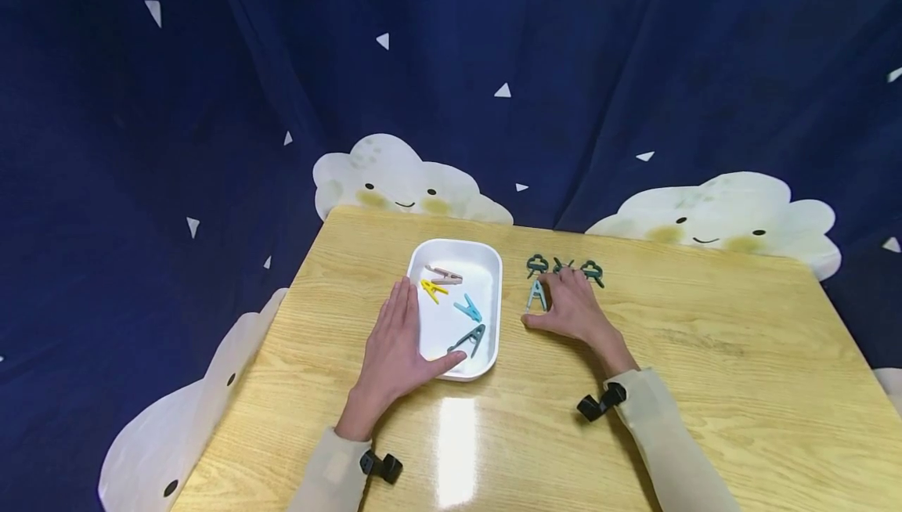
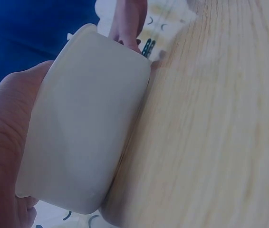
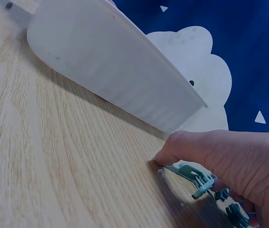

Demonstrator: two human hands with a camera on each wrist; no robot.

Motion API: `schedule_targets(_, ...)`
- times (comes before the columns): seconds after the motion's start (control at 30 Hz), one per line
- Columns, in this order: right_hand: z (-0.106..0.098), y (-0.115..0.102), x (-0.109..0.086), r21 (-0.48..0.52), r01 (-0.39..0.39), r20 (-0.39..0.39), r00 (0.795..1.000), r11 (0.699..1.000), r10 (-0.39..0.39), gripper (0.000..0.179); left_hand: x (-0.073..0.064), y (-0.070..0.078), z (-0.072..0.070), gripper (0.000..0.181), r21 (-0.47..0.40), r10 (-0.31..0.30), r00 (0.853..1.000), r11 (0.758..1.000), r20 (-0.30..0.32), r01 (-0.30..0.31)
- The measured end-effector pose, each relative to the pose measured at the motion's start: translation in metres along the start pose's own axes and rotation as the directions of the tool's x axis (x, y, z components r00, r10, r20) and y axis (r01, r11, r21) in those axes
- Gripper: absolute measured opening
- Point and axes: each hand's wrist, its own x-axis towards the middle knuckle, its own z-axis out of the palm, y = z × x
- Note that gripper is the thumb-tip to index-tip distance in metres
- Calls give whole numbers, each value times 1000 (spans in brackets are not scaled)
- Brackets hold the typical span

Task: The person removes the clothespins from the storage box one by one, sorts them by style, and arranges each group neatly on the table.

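My left hand (image 1: 396, 340) lies along the left side of a white tray (image 1: 495, 301), its fingers straight and the thumb across the near rim. Inside the tray are a pinkish-brown clothespin (image 1: 445, 275), a yellow clothespin (image 1: 433, 290), a light-blue clothespin (image 1: 469, 309) and a grey-green clothespin (image 1: 470, 337). Right of the tray, my right hand (image 1: 572, 308) spans a pale blue-green clothespin (image 1: 536, 294) on the table, thumb near its legs and index finger by its other end. The right wrist view shows that clothespin (image 3: 191, 175) beside the thumb; other fingers are partly hidden.
Behind the right hand are dark green cloud-shaped clips (image 1: 537, 265), one partly covered by the fingers. The wooden table (image 1: 719, 355) extends to the right and in front. A dark blue curtain (image 1: 451, 89) with clouds and white triangles hangs at the table's far edge.
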Motion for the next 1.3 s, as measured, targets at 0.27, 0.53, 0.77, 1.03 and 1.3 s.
schedule_targets(0.27,0,0,-1,11,0,2,1000,1000,0,90,0,0,0,138,9,8,1000,1000,-12,-8)
schedule_targets(0.53,-6,-6,-5,19,-5,5,1000,1000,5,96,-2,0,1,139,5,1,1000,1000,1,-1)
schedule_targets(0.77,-16,-28,-4,31,49,-58,997,998,-47,89,-1,1,0,139,2,-7,1000,1000,11,7)
schedule_targets(1.03,-15,-51,5,124,148,-179,976,981,-124,60,-1,0,-1,138,-5,-9,1000,1000,20,9)
schedule_targets(1.3,-7,-79,16,222,218,-247,955,950,-162,38,-1,1,-1,139,-16,-15,1000,1000,24,15)
